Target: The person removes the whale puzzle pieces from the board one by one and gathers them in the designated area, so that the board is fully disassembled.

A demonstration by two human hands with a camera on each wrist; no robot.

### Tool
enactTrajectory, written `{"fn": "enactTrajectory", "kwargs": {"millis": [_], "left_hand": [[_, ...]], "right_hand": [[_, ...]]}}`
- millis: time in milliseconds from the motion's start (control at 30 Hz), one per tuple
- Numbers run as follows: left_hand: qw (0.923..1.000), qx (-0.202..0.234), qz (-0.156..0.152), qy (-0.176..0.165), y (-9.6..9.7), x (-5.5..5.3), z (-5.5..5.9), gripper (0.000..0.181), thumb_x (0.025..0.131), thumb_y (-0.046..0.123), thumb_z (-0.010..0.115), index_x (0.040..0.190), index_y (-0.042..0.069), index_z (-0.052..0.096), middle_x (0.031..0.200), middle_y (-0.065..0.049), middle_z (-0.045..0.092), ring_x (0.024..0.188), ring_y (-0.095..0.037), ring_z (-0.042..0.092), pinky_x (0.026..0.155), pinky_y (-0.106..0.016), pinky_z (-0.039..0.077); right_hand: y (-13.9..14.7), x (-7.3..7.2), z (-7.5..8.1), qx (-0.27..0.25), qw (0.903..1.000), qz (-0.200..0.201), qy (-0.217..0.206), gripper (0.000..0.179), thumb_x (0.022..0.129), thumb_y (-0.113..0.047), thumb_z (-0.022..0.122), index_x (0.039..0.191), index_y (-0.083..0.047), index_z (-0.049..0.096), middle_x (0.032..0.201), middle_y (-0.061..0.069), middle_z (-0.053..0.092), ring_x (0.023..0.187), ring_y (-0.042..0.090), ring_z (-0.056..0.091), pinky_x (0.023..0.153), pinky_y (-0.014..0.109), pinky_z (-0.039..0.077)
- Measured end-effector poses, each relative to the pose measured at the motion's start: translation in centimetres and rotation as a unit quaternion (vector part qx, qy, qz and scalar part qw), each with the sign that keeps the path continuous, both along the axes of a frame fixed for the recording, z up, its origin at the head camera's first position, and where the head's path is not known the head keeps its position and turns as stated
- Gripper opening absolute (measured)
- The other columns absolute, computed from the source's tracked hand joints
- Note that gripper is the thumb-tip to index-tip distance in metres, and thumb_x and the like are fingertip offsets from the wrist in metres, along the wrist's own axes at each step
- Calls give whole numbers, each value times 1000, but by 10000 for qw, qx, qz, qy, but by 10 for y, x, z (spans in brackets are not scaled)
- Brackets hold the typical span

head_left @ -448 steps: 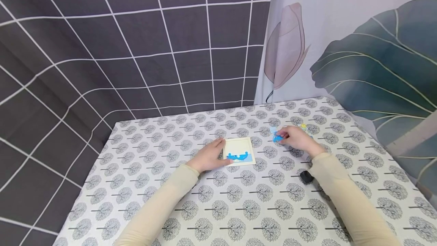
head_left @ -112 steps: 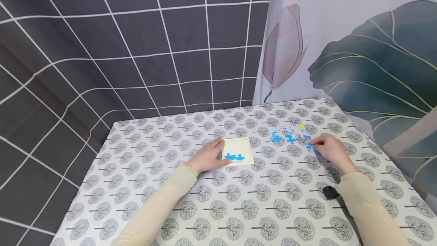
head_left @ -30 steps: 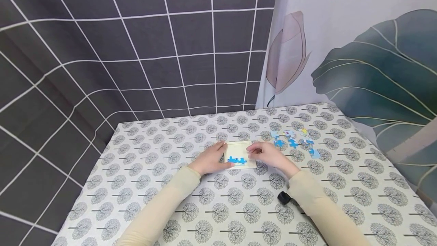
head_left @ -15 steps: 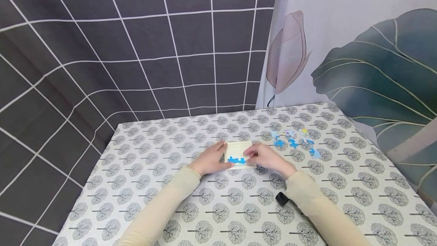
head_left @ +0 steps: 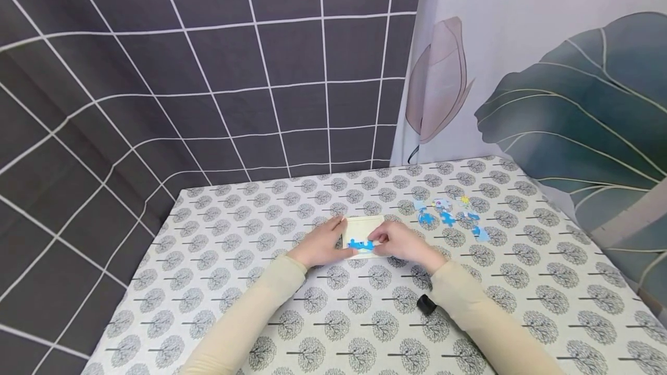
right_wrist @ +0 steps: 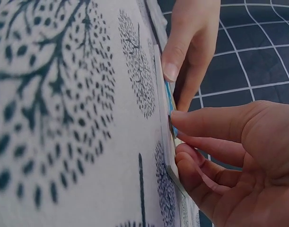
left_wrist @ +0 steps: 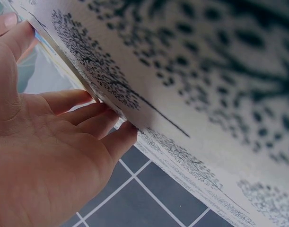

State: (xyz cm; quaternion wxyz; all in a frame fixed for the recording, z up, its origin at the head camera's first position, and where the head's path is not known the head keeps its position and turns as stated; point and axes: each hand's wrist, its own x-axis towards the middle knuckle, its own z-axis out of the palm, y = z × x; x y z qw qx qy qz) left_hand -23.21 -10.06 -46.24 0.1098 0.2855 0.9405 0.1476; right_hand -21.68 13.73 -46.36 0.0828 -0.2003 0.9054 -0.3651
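Observation:
A shallow cream puzzle tray (head_left: 359, 223) lies on the table between the hands. Joined blue puzzle pieces (head_left: 357, 244) sit along its near side. My left hand (head_left: 319, 245) spans the tray's left side, thumb over the near rim; in the left wrist view its fingers (left_wrist: 80, 115) lie fairly straight against the tray edge. My right hand (head_left: 401, 241) is over the tray's near right corner. In the right wrist view its thumb and index finger pinch a thin puzzle piece (right_wrist: 170, 126) at the end of the row; the fingertips hide most of it.
Several loose blue puzzle pieces (head_left: 447, 219) lie to the right of the tray, one with a yellow sun (head_left: 465, 199). The patterned tablecloth (head_left: 312, 328) covers the table. A dark gridded curtain (head_left: 292, 103) hangs behind. A black wrist device (head_left: 426, 304) sits under the right cuff.
My right hand has come from the loose pieces to the tray, then slid left and down to its near right corner. A light-blue piece seen there earlier is gone. My left hand stays put.

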Motion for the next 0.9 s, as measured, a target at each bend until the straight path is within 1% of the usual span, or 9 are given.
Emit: {"fn": "enactTrajectory", "kwargs": {"millis": [100, 300, 400, 500, 700, 900], "left_hand": [[10000, -10, 7, -14, 0, 0, 1, 90, 95, 61, 58, 158, 3, 29, 166, -14, 21, 151, -32, 25, 122, -44, 24], [10000, -48, -10, -25, -1, 1, 2, 90, 95, 61, 58, 158, 4, 29, 166, -14, 20, 151, -31, 24, 122, -43, 24], [10000, -53, -36, -54, 0, 0, 2, 90, 95, 61, 57, 158, 4, 28, 166, -14, 20, 151, -30, 24, 122, -43, 24], [9999, -62, -87, 1, 0, -1, 0, 91, 95, 62, 56, 158, 3, 29, 166, -14, 21, 151, -30, 24, 122, -42, 24], [9999, -51, -100, 63, 0, -3, -2, 92, 94, 64, 56, 158, 3, 29, 166, -15, 20, 151, -31, 25, 122, -42, 23], [9999, -61, -90, 57, 0, -3, -2, 93, 94, 64, 56, 158, 3, 29, 166, -15, 20, 150, -31, 25, 122, -42, 24]], "right_hand": [[-2, -1, -2, 18, 9999, 71, 113, 29, 79, -6, 79, 107, 0, 75, 92, 1, 67, 86, 16, 60, 82, 36, 55], [-3, -1, -2, 162, 9997, 145, 136, 28, 80, -7, 79, 107, -1, 76, 93, 1, 67, 87, 17, 60, 82, 36, 56], [-3, -1, -2, 192, 9996, 155, 125, 28, 80, -8, 79, 106, -1, 76, 92, 1, 67, 86, 16, 60, 81, 35, 56], [-4, -1, -1, 165, 9996, 169, 152, 27, 79, -8, 79, 105, 0, 75, 92, 2, 67, 86, 17, 60, 80, 36, 56], [-6, 0, -2, 102, 9999, 41, 67, 25, 79, -8, 80, 102, -2, 73, 90, 1, 65, 85, 16, 59, 82, 34, 55], [-8, 0, -1, 50, 10000, 4, 23, 25, 77, -6, 79, 101, -2, 71, 87, 2, 64, 82, 16, 58, 79, 32, 55]]}}
